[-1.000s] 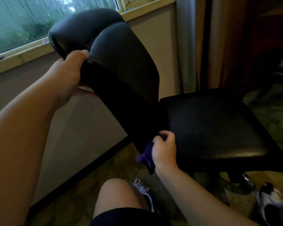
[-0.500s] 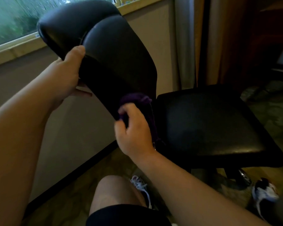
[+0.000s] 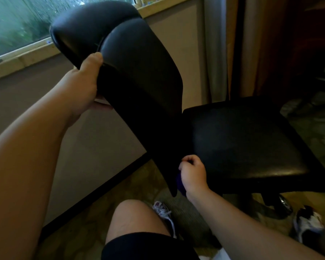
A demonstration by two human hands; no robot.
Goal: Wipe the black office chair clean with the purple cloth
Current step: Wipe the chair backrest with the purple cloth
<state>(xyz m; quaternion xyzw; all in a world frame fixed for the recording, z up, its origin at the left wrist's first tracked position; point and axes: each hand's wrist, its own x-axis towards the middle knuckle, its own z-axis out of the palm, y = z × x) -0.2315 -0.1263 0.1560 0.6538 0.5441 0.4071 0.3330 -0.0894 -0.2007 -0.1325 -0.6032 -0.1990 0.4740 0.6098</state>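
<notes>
Window (image 3: 17, 25) behind. Left hand (image 3: 83, 87) grips the chair back (image 3: 139, 72) by its edge; right hand (image 3: 192, 173) clutches the cloth (image 3: 180, 184) at its lower tip, beside the seat (image 3: 242, 143). Wiping appears underway; next, probably an upward stroke.

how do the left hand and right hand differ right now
The left hand grips the backrest high up; the right hand is low, by its bottom tip. The left hand holds only the backrest; the right hand clutches the purple cloth. Both have curled fingers.
</notes>
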